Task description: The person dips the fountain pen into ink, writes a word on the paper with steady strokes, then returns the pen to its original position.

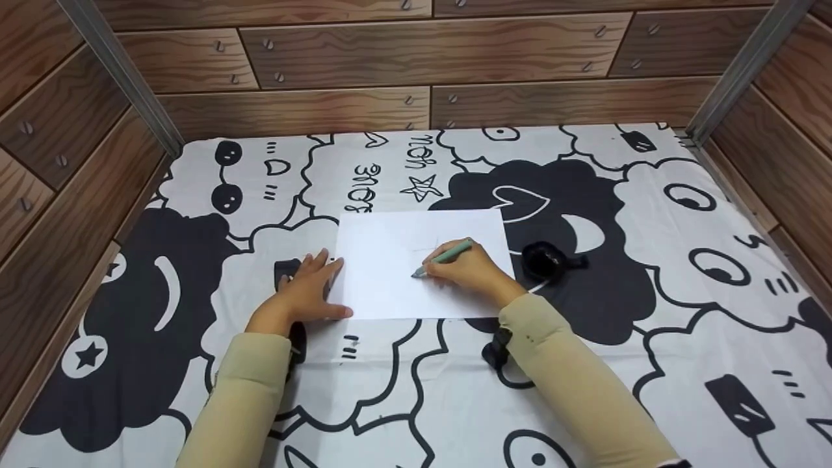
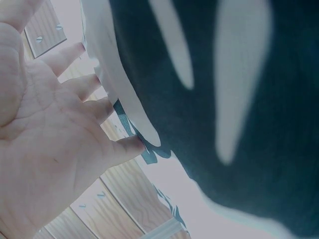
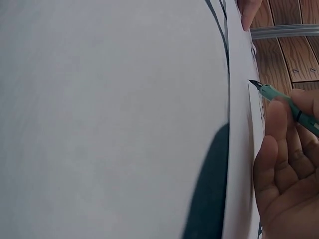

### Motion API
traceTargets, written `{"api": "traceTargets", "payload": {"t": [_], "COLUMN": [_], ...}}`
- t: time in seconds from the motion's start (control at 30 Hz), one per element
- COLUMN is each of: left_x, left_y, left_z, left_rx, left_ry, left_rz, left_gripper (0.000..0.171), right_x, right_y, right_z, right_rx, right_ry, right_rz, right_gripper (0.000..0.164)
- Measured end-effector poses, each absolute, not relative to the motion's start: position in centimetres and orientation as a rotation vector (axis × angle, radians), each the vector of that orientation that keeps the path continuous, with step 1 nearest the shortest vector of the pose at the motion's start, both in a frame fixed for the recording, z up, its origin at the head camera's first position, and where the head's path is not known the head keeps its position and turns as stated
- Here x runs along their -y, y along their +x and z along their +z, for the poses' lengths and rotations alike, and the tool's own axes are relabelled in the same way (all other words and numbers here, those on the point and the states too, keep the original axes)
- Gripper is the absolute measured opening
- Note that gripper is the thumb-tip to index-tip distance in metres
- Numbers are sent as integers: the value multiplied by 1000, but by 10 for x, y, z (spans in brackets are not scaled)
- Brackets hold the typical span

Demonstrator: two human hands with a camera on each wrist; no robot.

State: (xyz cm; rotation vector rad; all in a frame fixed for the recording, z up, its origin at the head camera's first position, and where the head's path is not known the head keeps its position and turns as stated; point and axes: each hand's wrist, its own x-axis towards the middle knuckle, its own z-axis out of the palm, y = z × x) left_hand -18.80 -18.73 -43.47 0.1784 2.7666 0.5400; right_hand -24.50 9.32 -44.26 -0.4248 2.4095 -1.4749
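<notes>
A sheet of white paper (image 1: 377,260) lies on the patterned cloth, with a few faint lines on its upper right half. My right hand (image 1: 471,270) pinches a green fountain pen (image 1: 452,251) over the sheet, its nib pointing down and left at the paper. In the right wrist view the same fountain pen (image 3: 271,93) shows its dark metal nib, held between thumb and fingers of the right hand (image 3: 291,174). My left hand (image 1: 305,292) rests at the paper's left edge, fingers spread, the thumb on its lower left corner. The left wrist view shows that hand's palm (image 2: 55,124).
Right of the paper sits a glossy black rounded object (image 1: 545,261) with a short stub; its kind is unclear. A black-and-white cartoon cloth (image 1: 390,364) covers the surface. Wood-patterned walls (image 1: 429,52) with grey metal corner posts (image 1: 123,71) enclose it on three sides.
</notes>
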Motion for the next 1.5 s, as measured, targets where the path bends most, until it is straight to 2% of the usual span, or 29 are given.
{"api": "traceTargets", "payload": {"t": [0.2,0.73,1.5], "left_x": [189,189,190], "left_y": [-188,-189,-188], "left_z": [-436,-435,-437], "left_rx": [-2769,-2765,-2765], "left_ry": [187,191,200], "left_rz": [549,540,563], "left_gripper": [94,94,92], "right_x": [-94,-102,-107], "right_y": [-246,-258,-257], "right_z": [-440,-445,-450], "right_rx": [-2380,-2567,-2656], "right_ry": [-371,-187,-127], "right_rz": [-1585,-1813,-1739], "right_gripper": [15,10,8]}}
